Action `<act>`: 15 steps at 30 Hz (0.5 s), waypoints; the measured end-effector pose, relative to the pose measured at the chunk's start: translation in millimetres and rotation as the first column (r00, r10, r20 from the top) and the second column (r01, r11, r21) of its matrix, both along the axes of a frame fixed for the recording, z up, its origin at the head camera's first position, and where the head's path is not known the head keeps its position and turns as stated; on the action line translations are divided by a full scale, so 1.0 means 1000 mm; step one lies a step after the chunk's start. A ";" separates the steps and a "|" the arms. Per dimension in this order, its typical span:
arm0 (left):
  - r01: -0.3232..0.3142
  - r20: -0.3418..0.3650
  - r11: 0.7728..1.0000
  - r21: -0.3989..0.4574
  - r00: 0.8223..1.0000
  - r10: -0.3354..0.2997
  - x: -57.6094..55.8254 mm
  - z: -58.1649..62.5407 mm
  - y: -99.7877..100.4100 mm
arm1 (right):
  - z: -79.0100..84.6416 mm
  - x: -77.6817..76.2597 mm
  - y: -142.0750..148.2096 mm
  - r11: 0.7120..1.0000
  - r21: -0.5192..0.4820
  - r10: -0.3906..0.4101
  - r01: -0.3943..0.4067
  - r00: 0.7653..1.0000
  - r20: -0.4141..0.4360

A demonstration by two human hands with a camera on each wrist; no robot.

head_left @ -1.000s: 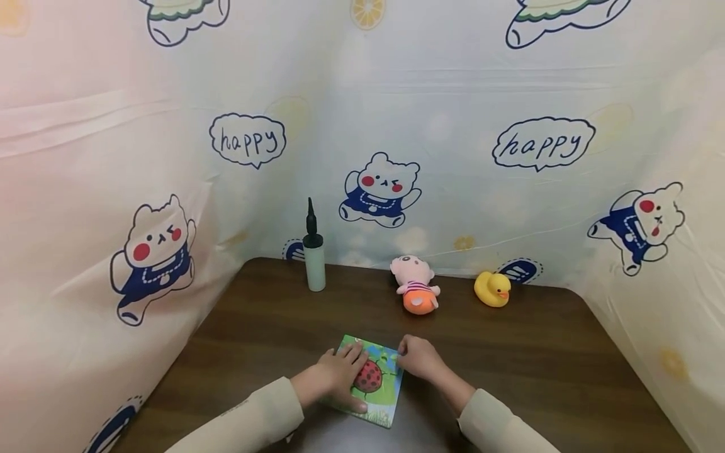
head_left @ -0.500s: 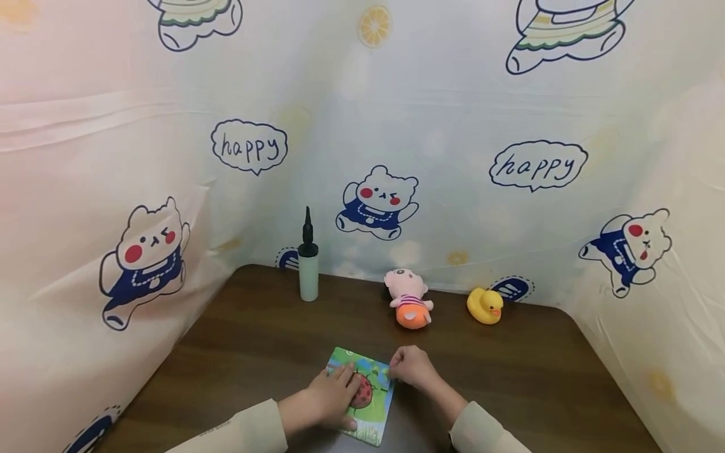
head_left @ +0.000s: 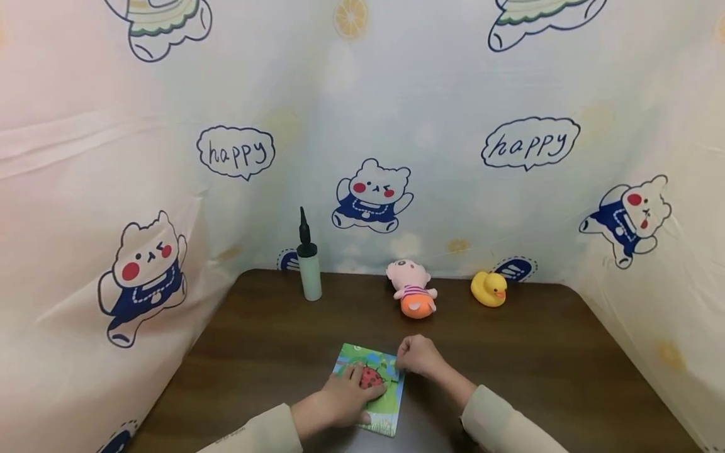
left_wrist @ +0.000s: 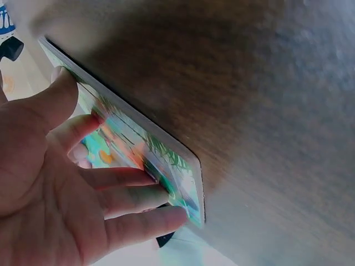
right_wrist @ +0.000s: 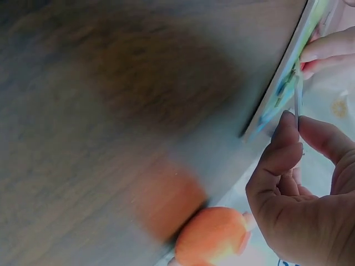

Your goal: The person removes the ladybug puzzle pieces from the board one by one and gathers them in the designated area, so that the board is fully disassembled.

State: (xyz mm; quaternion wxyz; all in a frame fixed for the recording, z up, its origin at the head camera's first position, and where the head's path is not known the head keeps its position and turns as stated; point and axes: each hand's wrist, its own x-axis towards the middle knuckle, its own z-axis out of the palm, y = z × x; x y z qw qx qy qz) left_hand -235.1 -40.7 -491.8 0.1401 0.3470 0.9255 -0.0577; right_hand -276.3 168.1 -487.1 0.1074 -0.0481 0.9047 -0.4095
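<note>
A flat square puzzle board [head_left: 381, 424] printed with a red ladybug [head_left: 372, 377] lies on the dark wooden table. My left hand [head_left: 344, 400] rests on the board's left part with its fingers spread. In the left wrist view those fingers [left_wrist: 130, 199] reach straight over the picture, tips at its surface, and the thumb lies near the pale edge. At the upper right corner, my right hand [head_left: 421, 356] pinches a thin puzzle piece [right_wrist: 298, 102] between thumb and forefinger. The piece stands edge-on in the right wrist view, close over the board.
Along the table's back stand a pale green hand pump [head_left: 311, 277] with a black nozzle, a pink plush toy [head_left: 416, 302] in orange shorts, and a yellow rubber duck [head_left: 488, 289]. Printed cloth [head_left: 442, 207] hangs behind and at both sides.
The left hand has shifted right across the board, a finger now reaching over the ladybug's lower side. The right hand stays at the upper right corner. The head view has tilted slightly.
</note>
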 end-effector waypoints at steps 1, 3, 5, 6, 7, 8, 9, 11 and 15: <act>-0.009 -0.006 1.000 0.007 1.000 0.009 -0.002 0.003 0.002 | 0.005 -0.003 0.001 1.000 0.007 0.007 -0.007 1.000 -0.009; -0.028 -0.010 0.999 0.017 1.000 0.028 -0.005 0.008 0.006 | 0.015 -0.007 0.002 1.000 0.013 0.017 -0.016 1.000 -0.021; -0.044 -0.002 0.998 0.035 0.999 0.044 -0.007 0.012 0.007 | 0.021 -0.009 0.001 1.000 0.012 0.026 -0.026 0.999 -0.034; -0.049 0.002 0.998 0.041 0.999 0.049 -0.008 0.013 0.006 | 0.023 -0.009 0.000 1.000 0.008 0.030 -0.030 0.999 -0.038; -0.055 0.008 0.997 0.045 0.998 0.055 -0.008 0.013 0.005 | 0.024 -0.008 0.000 0.999 -0.001 0.035 -0.035 0.998 -0.044; -0.057 0.014 0.997 0.047 0.998 0.057 -0.007 0.012 0.004 | 0.025 -0.006 -0.001 0.999 -0.010 0.038 -0.038 0.998 -0.049; -0.057 0.017 0.997 0.046 0.998 0.056 -0.007 0.011 0.003 | 0.025 -0.005 0.000 0.999 -0.022 0.039 -0.040 0.998 -0.054; -0.050 0.015 0.998 0.034 0.999 0.050 -0.005 0.009 0.001 | 0.025 -0.002 0.001 0.998 -0.053 0.030 -0.033 0.998 -0.054; -0.016 0.012 1.000 0.010 1.000 0.016 0.000 0.002 0.000 | 0.022 0.001 0.017 0.991 -0.130 -0.044 0.041 0.999 -0.024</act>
